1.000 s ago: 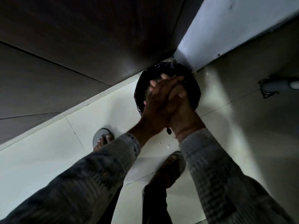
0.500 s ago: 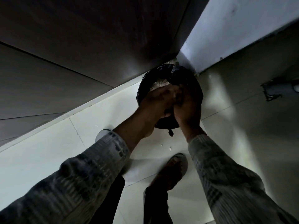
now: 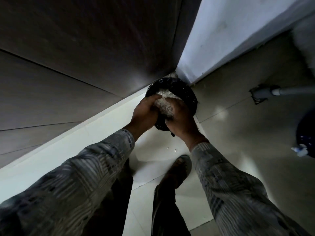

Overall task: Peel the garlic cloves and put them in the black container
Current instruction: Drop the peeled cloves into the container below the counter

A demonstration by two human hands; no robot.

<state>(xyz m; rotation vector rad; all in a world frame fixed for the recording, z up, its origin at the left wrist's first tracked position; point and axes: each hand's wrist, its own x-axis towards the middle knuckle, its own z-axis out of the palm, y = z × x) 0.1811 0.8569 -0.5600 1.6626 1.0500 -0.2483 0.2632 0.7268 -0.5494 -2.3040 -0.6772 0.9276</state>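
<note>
overhead, a dark wood-grain cabinet front [image 3: 85, 48] fills the upper left, meeting a pale wall [image 3: 238, 36] at a corner. light tiled floor [image 3: 238, 133] below. two patterned grey sleeves [image 3: 76, 181] come up from the bottom edge, dark trousers and a foot in a sandal [image 3: 180, 169] between them. a black bin lined with a black bag [image 3: 184, 92] sits on the floor right in the corner, whitish papery garlic skins [image 3: 166, 95] piled inside. left hand [image 3: 146, 111] and right hand [image 3: 180, 120] are over the bin's near rim, both cupped around a clump of white skins [image 3: 164, 108] pressed between them, fingers curled on it. cannot tell if any cloves are in the clump. grey pipe fitting [image 3: 265, 92] on the floor to the right, well apart from the bin. a dark blue object [image 3: 306, 138] at the right edge, blurred. few white flecks [image 3: 174, 149] on the tile just near the bin.
</note>
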